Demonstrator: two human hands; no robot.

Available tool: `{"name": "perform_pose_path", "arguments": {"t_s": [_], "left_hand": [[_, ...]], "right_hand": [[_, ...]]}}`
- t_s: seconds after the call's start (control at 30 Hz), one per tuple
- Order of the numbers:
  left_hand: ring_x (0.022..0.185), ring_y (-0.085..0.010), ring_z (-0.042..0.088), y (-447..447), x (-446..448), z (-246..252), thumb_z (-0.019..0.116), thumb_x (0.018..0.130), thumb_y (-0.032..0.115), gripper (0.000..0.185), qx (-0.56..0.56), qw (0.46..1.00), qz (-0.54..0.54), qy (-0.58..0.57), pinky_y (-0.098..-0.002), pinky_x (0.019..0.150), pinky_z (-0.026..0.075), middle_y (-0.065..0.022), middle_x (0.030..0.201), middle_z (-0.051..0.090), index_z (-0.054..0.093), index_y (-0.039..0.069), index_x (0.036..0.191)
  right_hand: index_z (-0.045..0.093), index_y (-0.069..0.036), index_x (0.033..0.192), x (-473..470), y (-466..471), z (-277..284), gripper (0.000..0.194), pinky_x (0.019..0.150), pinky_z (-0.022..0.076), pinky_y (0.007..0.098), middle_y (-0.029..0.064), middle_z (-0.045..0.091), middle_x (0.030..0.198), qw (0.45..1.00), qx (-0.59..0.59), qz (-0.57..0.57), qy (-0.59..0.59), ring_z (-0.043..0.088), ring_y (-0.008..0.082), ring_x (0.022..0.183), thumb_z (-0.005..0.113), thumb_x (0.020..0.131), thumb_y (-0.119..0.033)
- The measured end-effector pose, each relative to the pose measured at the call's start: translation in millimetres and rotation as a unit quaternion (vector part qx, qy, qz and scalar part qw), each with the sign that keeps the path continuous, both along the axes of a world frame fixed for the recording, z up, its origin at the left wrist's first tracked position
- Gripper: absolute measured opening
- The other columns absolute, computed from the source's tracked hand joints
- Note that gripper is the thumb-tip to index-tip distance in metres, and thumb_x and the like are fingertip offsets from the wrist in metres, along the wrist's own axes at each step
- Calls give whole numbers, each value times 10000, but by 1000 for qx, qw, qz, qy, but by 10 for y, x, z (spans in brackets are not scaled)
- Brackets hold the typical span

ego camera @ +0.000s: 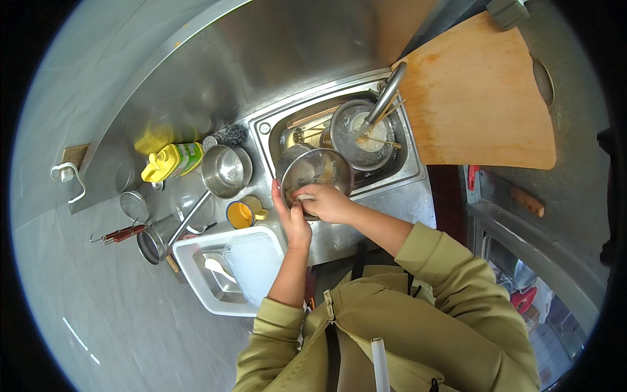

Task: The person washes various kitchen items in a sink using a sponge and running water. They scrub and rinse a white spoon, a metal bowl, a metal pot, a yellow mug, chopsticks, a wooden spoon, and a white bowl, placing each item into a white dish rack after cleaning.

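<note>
A deep stainless steel pot (338,171) is tilted over the near left part of the sink (411,147), its mouth towards me. My left hand (295,220) grips it by the near left rim, with the fingers along the outside. Reaching into the mouth, my right hand (330,203) has its fingers closed around a small whitish thing (306,197), too covered to identify. Inside, the pot wall carries pale smears. Behind it in the basin stands a metal bowl (340,130) with cloudy contents and several wooden chopsticks (392,143).
The curved faucet (391,90) arches over the bowl. To the left are a long-handled saucepan (226,171), a yellow bottle (169,161), a scouring pad (232,134), a yellow enamel mug (240,214) and a white tub (208,301). A wooden board (485,98) lies at right.
</note>
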State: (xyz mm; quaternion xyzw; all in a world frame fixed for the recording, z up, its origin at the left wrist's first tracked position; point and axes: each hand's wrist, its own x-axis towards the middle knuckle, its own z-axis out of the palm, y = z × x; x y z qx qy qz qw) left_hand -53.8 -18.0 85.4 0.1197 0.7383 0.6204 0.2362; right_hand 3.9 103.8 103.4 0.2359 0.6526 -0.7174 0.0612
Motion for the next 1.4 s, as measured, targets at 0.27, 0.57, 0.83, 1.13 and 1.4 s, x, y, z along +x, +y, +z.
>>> {"name": "perform_pose_path", "arguments": {"t_s": [0.27, 0.57, 0.83, 1.13, 1.4], "left_hand": [[1098, -262, 467, 64, -257, -19, 639, 770, 77, 811, -207, 977, 23, 50, -363, 1009, 361, -179, 1272, 393, 231, -10, 1465], [1139, -255, 472, -10, -221, 87, 592, 791, 66, 769, -139, 989, 49, 11, -362, 1011, 369, -174, 1347, 374, 231, -28, 1463], [1119, -244, 476, -56, -155, 120, 579, 801, 55, 742, -167, 985, 49, 10, -350, 980, 391, -156, 1343, 391, 246, -29, 1458], [1083, -237, 501, -60, -95, 67, 573, 802, 69, 730, -173, 983, 50, -31, -342, 942, 423, -164, 1323, 405, 262, -14, 1458], [1166, -264, 502, 74, -152, 65, 522, 865, 159, 670, -147, 970, 45, -187, -371, 938, 450, -169, 1380, 398, 264, 53, 1474]], "right_hand": [[547, -47, 1246, 535, 837, -455, 360, 915, 510, 421, 127, 603, 1204, 792, -535, -293, 12, 604, 268, 1072, 541, 930, -220], [528, -1, 1215, 138, 1357, -1296, 317, 873, 544, 401, 177, 602, 1170, 752, -506, -422, -15, 629, 310, 1027, 526, 960, -188], [623, -75, 993, 4, 1236, -1708, 150, 500, 450, 291, 56, 591, 784, 738, -499, -451, -49, 569, 183, 638, 647, 890, -182], [625, -88, 827, -166, 1082, -1791, 241, 350, 286, 321, 18, 495, 593, 801, -248, -504, -205, 438, 151, 429, 582, 930, -301], [618, -33, 918, 263, 1218, -1488, 411, 520, 442, 364, 88, 609, 827, 916, -120, -293, -246, 580, 202, 664, 524, 938, -433]]}}
